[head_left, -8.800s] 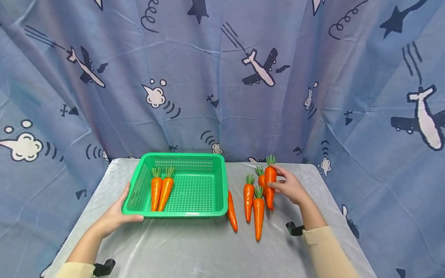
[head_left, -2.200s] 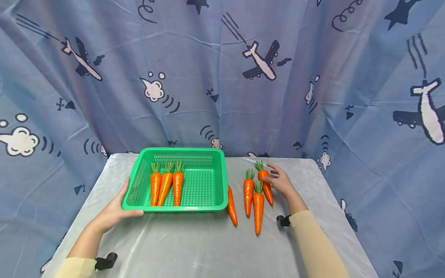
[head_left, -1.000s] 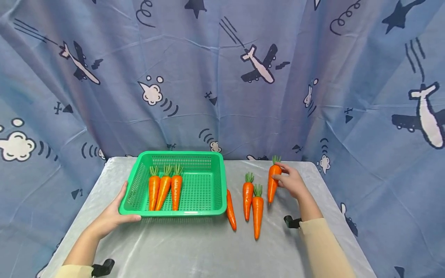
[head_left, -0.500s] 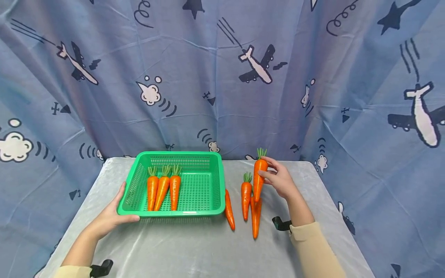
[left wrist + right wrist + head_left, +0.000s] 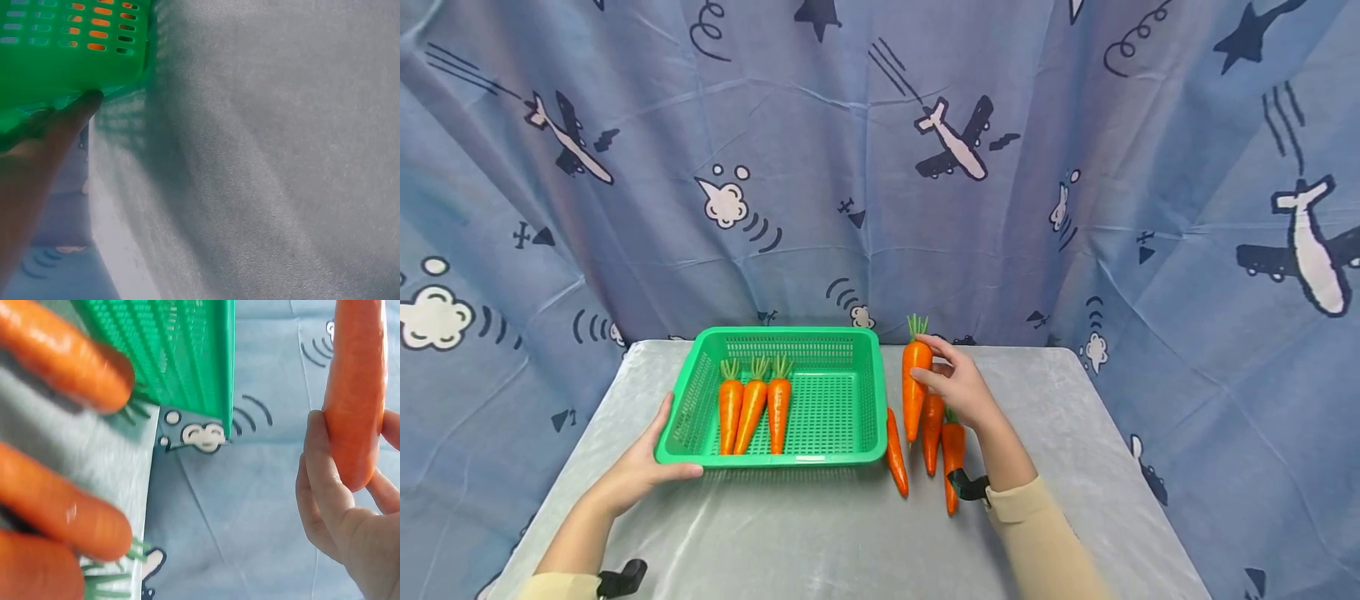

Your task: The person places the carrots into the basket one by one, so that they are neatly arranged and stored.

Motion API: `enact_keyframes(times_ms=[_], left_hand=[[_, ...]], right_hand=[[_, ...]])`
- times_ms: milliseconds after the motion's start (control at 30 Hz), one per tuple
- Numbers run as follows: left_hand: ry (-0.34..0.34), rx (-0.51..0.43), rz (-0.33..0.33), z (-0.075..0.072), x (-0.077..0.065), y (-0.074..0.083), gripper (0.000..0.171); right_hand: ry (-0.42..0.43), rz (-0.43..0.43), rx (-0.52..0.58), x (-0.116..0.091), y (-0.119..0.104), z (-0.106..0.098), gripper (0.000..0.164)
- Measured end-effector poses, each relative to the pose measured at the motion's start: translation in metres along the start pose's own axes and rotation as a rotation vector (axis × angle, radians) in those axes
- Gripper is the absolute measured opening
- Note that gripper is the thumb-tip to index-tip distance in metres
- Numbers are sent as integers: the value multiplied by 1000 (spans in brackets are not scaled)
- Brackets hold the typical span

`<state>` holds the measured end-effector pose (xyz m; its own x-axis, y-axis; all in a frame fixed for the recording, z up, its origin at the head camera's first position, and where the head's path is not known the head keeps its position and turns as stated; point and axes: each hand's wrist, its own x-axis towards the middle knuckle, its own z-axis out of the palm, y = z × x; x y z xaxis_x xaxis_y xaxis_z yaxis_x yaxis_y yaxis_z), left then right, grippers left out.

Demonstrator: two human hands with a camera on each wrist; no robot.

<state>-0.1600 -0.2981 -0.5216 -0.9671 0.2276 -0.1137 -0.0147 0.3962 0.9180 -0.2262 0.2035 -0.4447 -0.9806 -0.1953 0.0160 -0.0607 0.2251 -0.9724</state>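
Note:
My right hand pinches an orange carrot with green stalks between thumb and fingers, lifted just right of the basket. In the right wrist view this carrot hangs clear of the table. My left hand holds the front left corner of a green plastic basket, thumb along the front rim. Three carrots lie side by side in the basket's left half. Three others lie on the table: one carrot partly under the basket's right rim, a middle carrot, and a carrot partly hidden by the right wrist.
A grey cloth covers the table. Behind it and at both sides hangs a blue curtain printed with airplanes. Each wrist carries a small black camera mount.
Since about nine seconds ago, a third carrot has come into the basket. Over the last second, my right hand has lifted another carrot and moved it left toward the basket. The left hand stays put.

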Motion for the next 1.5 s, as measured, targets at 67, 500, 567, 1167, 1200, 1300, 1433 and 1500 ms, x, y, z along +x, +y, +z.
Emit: enact_keyframes(times_ms=[67, 500, 567, 1167, 1200, 1300, 1433, 1500], left_hand=[[2, 6, 0, 0, 0, 0, 127], [3, -16, -6, -2, -1, 0, 129], [4, -19, -5, -2, -1, 0, 129], [7, -25, 7, 0, 1, 1, 130], [7, -25, 7, 0, 1, 1, 130], [7, -24, 7, 0, 1, 1, 130], [7, -21, 6, 0, 1, 0, 130], [6, -19, 9, 1, 1, 0, 130]], right_hand=[[-6, -8, 2, 1, -2, 7, 58], [-108, -42, 49, 8, -16, 62, 55], [-119, -47, 55, 11, -18, 71, 54], [-60, 7, 79, 46, -22, 141, 56], [-49, 17, 74, 50, -22, 144, 56], [-23, 40, 47, 60, -19, 152, 56], [-2, 80, 8, 69, -12, 163, 58], [2, 106, -8, 72, -8, 168, 58]])
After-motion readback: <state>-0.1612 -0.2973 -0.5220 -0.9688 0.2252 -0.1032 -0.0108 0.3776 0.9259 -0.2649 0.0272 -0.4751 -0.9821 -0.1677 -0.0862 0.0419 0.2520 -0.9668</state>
